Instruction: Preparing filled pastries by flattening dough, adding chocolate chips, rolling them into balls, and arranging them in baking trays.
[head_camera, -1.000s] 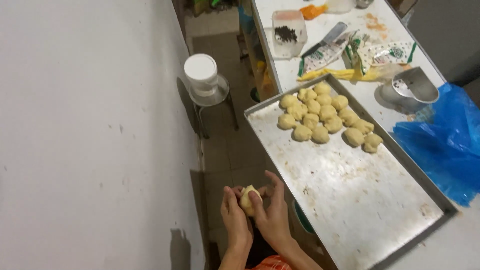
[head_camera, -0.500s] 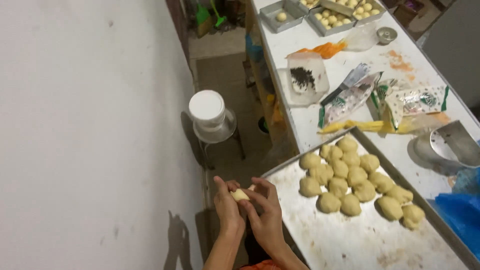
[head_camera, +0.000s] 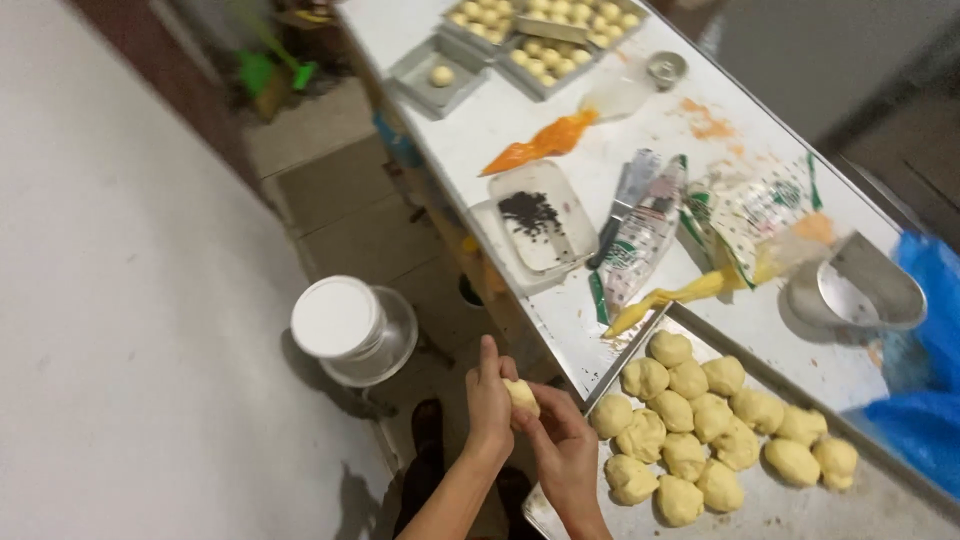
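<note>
A small pale yellow dough ball (head_camera: 521, 393) sits between my two hands, below the table's edge. My left hand (head_camera: 489, 402) cups it from the left with fingers upright. My right hand (head_camera: 560, 440) presses on it from the right. Just to the right lies a large metal baking tray (head_camera: 880, 500) with several shaped dough balls (head_camera: 700, 425) clustered on it.
On the white table stand a clear tub with dark seeds (head_camera: 535, 225), an orange piping bag (head_camera: 545, 142), foil packets (head_camera: 640, 235), a metal scoop (head_camera: 865, 290), a blue plastic bag (head_camera: 925, 400) and small trays of dough pieces (head_camera: 545, 40). A white-lidded container (head_camera: 340, 320) rests on a stool by the wall.
The view has swung up along the table, so the tray now sits lower right and the far trays show. My hands keep turning the dough ball between them.
</note>
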